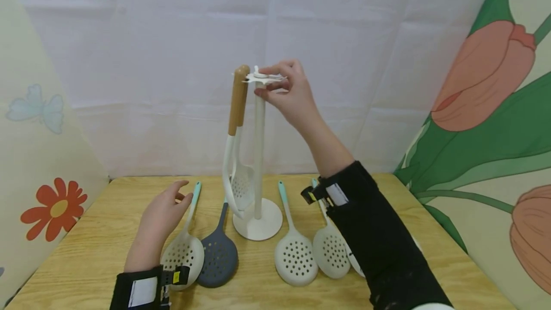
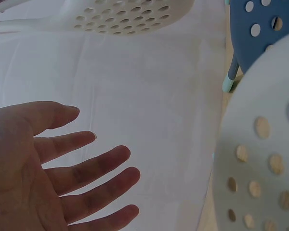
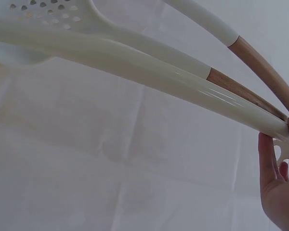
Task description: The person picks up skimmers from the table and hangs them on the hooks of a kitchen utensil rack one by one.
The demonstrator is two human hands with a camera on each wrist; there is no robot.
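Observation:
A white utensil stand (image 1: 258, 157) rises from a round base on the wooden table (image 1: 86, 252). Two wood-handled white utensils (image 1: 238, 109) hang from its top hanger disc (image 1: 263, 78). My right hand (image 1: 284, 92) pinches that disc at the top of the pole; in the right wrist view the fingers (image 3: 274, 187) touch the hanger beside the pole (image 3: 135, 62). My left hand (image 1: 161, 216) hovers open over the handle of a white slotted spoon (image 1: 184, 250); its palm (image 2: 48, 168) holds nothing. A dark blue skimmer (image 1: 218, 252) lies beside that spoon.
Two more white slotted spoons (image 1: 296, 255) (image 1: 330, 248) with teal-tipped handles lie right of the stand's base, partly under my right sleeve. Fabric walls close in the back and both sides. Bare wood shows at the front left.

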